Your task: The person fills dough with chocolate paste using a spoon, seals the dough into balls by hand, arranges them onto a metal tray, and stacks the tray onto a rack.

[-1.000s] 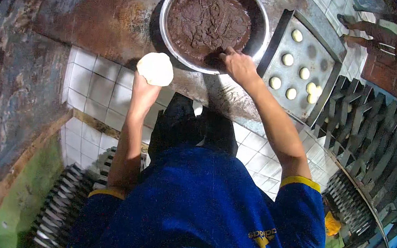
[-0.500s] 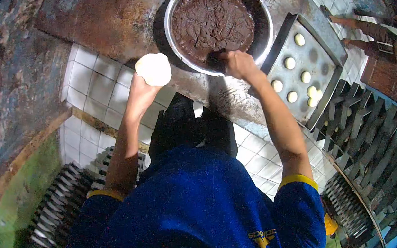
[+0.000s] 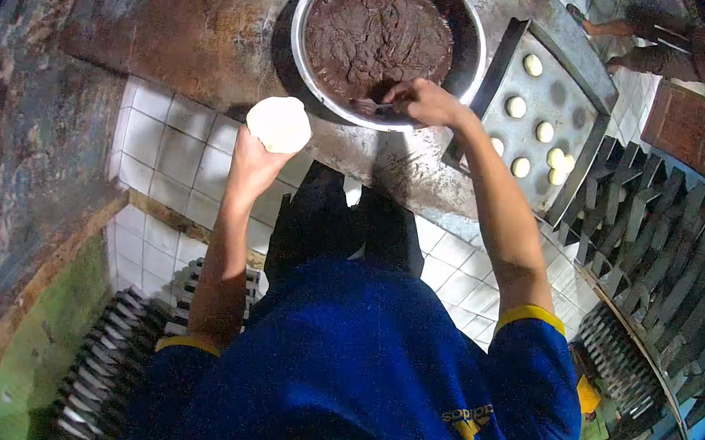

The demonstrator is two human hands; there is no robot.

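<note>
My left hand point(image 3: 254, 165) is closed around a pale round of dough point(image 3: 279, 123), held up in front of the table's edge. A wide metal bowl point(image 3: 299, 64) holds a thick dark brown paste point(image 3: 378, 36) that looks like chocolate filling. Over the bowl's near rim, my right hand point(image 3: 425, 104) has its fingers bent round a small flat paste-smeared tool point(image 3: 367, 107). That tool's tip is down at the paste, and its exact kind is hard to make out.
Right of the bowl lies a baking tray point(image 3: 553, 60) with several pale dough balls point(image 3: 516, 106). Dark stacked metal racks or trays point(image 3: 648, 219) stand at the right. Another person's legs point(image 3: 651, 45) show at the upper right. The worn table point(image 3: 184, 18) extends left.
My right hand has lifted slightly and shifted right, bringing the smeared tool into view. The dough in my left hand has moved a little to the right.
</note>
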